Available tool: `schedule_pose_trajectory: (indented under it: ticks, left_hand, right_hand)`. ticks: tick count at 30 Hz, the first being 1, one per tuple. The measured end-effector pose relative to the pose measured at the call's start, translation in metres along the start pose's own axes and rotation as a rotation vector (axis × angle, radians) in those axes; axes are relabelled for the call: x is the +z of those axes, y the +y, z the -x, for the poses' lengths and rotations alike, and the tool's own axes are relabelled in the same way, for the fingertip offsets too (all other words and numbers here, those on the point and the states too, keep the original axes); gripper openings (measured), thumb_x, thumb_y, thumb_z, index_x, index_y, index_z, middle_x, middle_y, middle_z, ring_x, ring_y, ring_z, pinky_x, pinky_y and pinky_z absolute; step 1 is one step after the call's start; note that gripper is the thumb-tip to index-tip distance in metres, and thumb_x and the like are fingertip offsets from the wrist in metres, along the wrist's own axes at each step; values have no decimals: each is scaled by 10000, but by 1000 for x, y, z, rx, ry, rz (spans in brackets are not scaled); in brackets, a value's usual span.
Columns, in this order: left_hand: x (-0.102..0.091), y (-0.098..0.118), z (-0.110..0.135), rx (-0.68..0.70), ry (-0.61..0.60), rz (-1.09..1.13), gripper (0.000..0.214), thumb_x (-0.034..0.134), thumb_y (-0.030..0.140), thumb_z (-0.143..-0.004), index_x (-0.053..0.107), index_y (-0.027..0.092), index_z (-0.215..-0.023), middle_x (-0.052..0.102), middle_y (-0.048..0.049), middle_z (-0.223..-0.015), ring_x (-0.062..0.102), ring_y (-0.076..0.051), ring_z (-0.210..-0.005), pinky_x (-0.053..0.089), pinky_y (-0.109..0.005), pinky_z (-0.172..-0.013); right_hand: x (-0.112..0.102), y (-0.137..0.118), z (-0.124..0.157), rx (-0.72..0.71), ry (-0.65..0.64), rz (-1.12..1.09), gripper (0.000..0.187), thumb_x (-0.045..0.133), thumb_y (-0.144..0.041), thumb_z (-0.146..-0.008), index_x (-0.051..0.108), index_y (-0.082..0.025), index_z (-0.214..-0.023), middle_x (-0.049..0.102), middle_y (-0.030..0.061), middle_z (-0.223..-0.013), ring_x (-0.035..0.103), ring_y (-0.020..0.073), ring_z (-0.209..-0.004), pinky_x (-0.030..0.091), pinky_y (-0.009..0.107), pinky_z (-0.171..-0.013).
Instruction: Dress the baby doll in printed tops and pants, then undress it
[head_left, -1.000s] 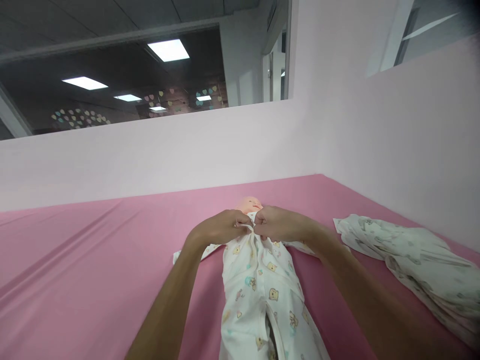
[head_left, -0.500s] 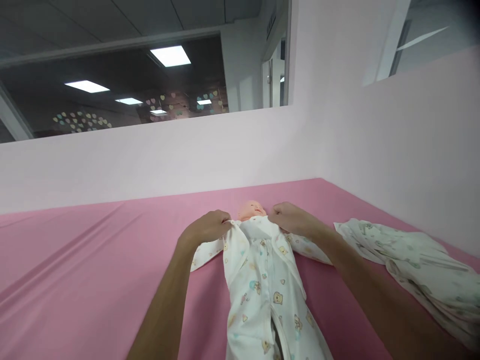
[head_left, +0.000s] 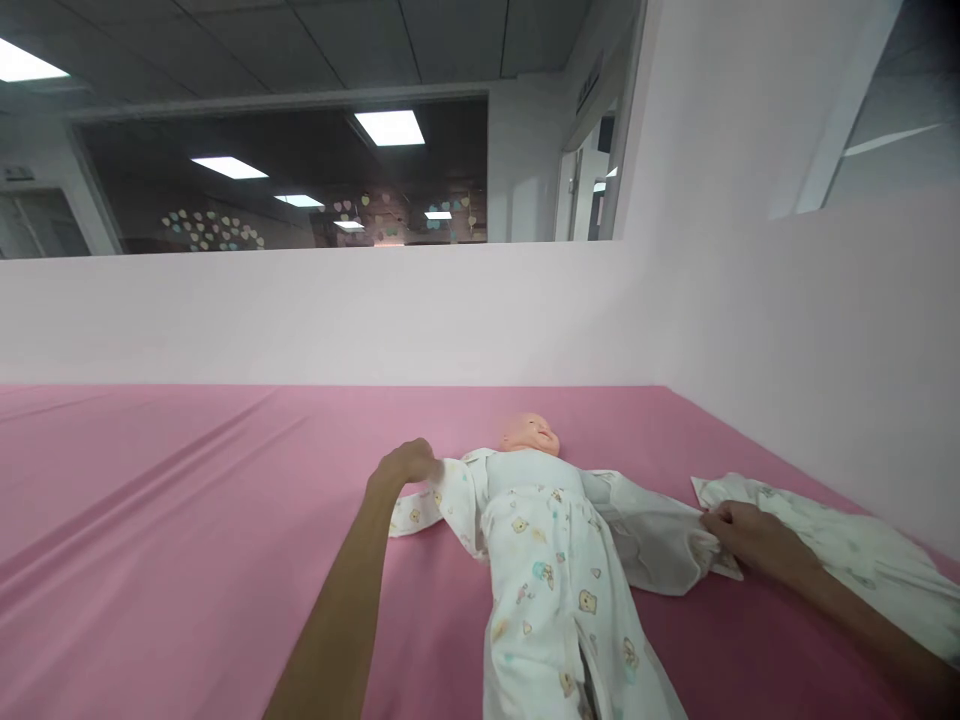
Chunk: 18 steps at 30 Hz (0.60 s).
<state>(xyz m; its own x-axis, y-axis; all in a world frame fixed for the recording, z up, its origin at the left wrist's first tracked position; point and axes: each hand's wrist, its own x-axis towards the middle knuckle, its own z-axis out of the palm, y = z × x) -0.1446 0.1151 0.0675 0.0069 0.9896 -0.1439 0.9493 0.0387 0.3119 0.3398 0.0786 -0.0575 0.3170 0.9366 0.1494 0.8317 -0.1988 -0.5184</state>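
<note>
A baby doll lies on its back on the pink sheet, dressed in a white romper with bear prints. The top of the romper is spread open over the chest. My left hand is closed on the romper's left shoulder edge beside the doll's sleeve. Out to the right, my right hand grips the romper's other front flap, stretched flat on the sheet.
A second white printed garment lies crumpled at the right, against the pale pink wall. Another pale wall runs along the back of the sheet, with a dark window above it.
Both hands were together at the doll's collar. They have pulled apart, opening the romper's top; my right hand has drawn its flap far out to the right. The view has shifted left.
</note>
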Motion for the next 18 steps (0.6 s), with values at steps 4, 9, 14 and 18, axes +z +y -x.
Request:
schedule_pose_trajectory:
  ticks: [4,9,14,18]
  left_hand:
    - [11,20,1,174,-44,82,434,455,442,-842,533,242,-1219,621,-66,-1229,619,-181,-1008,469,-235,-729]
    - [49,53,-2,93,175,-48,385,346,461,-919,570,182,-1063,621,-120,-1152,587,-281,-1053,441,-421,-862]
    - [71,53,-3,41,355,-201,274,350,163,-891,558,121,-1065,626,-172,-1075,570,-325,-1081,385,-471,-897]
    - [68,30,-3,38,346,-239,284,321,161,-908,565,124,-1048,659,-167,-995,628,-293,-989,434,-391,-796]
  right_hand:
    - [-1,-67,16,-127,78,116,191,388,-339,-834,395,-254,-664,612,95,-807,577,265,-737,376,383,-626]
    - [6,-196,40,-524,-19,12,221,374,-315,-867,541,-195,-949,623,109,-1079,561,241,-1021,414,344,-842]
    - [33,-293,51,-888,-348,303,237,508,-283,-799,617,-154,-966,653,122,-1036,599,245,-973,430,310,-772]
    - [61,-324,44,-936,-488,428,367,646,-221,-647,646,-120,-1000,659,160,-1044,631,284,-911,448,323,-687]
